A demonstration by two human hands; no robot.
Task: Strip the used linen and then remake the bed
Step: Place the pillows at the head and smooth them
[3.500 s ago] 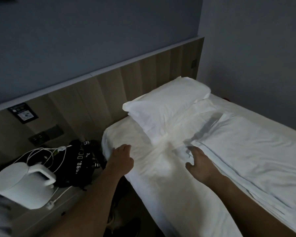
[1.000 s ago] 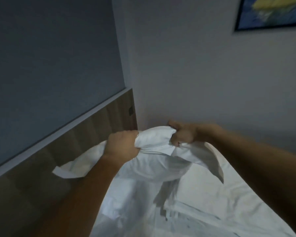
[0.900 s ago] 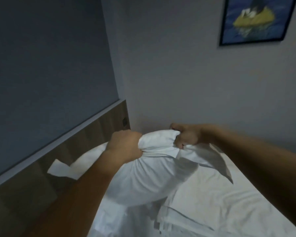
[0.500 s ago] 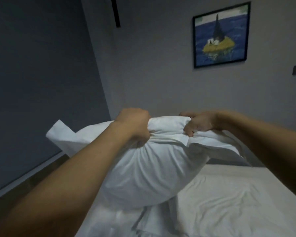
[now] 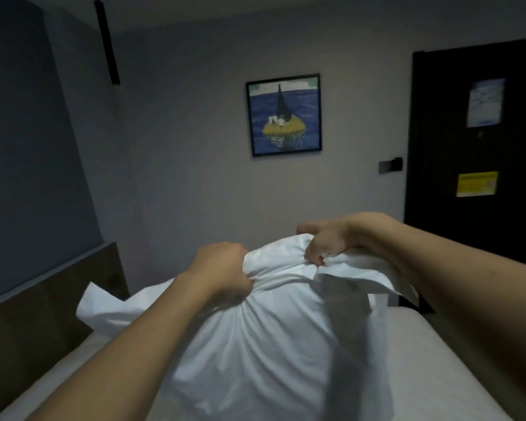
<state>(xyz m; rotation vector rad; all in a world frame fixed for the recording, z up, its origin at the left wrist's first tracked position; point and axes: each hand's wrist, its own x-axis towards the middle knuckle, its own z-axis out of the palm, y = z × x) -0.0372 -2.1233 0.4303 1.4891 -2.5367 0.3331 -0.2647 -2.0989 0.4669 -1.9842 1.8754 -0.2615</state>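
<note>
Two bare hands grip a plump white fabric-cased pillow [image 5: 268,338], which is lifted clear above the white-sheeted bed [image 5: 431,366] and hangs down from the bunched cloth at its top edge. The left hand [image 5: 222,273] is clenched into a fist on a gathered fold at the pillow's upper left, knuckles up. The right hand [image 5: 325,240] has its fingers curled round the cloth at the pillow's upper right, slightly higher than the left, with a loose flap of the case [image 5: 365,276] spreading out below it. One pointed corner of the case [image 5: 96,311] sticks out to the left of the pillow, in front of the brown wooden headboard panel [image 5: 43,302]. Beyond the pillow, on the grey wall, hangs a black-framed picture of a yellow islet in blue water [image 5: 284,115]. To the right of the pillow stands a black door [image 5: 456,153] carrying a white notice and a yellow notice [image 5: 476,183].
</note>
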